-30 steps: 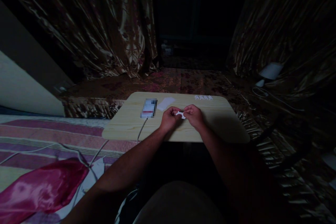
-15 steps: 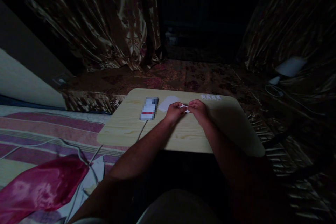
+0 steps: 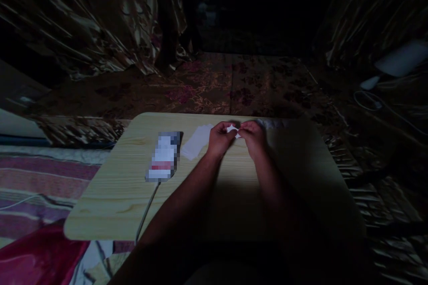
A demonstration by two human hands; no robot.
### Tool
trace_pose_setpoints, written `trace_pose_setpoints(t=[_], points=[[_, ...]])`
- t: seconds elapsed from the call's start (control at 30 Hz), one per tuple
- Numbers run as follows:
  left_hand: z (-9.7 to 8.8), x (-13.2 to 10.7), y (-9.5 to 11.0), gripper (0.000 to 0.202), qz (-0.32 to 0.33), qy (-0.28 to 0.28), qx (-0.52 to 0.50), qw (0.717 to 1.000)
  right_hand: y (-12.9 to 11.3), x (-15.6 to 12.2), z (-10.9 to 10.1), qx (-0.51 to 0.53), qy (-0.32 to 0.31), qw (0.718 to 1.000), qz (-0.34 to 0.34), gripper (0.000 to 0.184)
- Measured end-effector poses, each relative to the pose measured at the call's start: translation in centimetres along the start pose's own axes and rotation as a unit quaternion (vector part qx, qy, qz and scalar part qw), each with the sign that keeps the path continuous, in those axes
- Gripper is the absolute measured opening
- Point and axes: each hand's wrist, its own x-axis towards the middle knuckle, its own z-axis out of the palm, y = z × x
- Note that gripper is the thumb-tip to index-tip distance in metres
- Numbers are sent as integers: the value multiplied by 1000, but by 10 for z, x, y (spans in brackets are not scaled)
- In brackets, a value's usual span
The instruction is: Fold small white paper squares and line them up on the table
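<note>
Paper (image 3: 232,131) now nearer far tabletop edge (image 3: 167,117)

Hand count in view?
2. The left hand and right hand are side by side over the table's far half, both gripping one small white piece. No others show, though the background is very dark.

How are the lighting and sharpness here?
In the head view, lighting is dim, with deep shadow over the right side of the wooden table; same view, the phone-like device is pixelated, and the small white pieces beside the right hand look smeared and faint.
</note>
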Motion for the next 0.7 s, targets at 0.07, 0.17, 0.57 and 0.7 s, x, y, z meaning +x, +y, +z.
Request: trace_pose_setpoints(t=[0.07,0.17,0.57,0.7], points=[[-1,1,-1,31,24,19,27,999,3,3,-1,4,-14,1000,-2,25],[-2,1,-1,31,47,21,46,998,6,4,-1,8,-13,1000,-9,22],[-3,1,-1,21,21,40,54,998,12,4,0,7,-11,999,-39,21],[-1,2,0,34,15,21,-21,999,12,4,2,20,24,999,-43,22]])
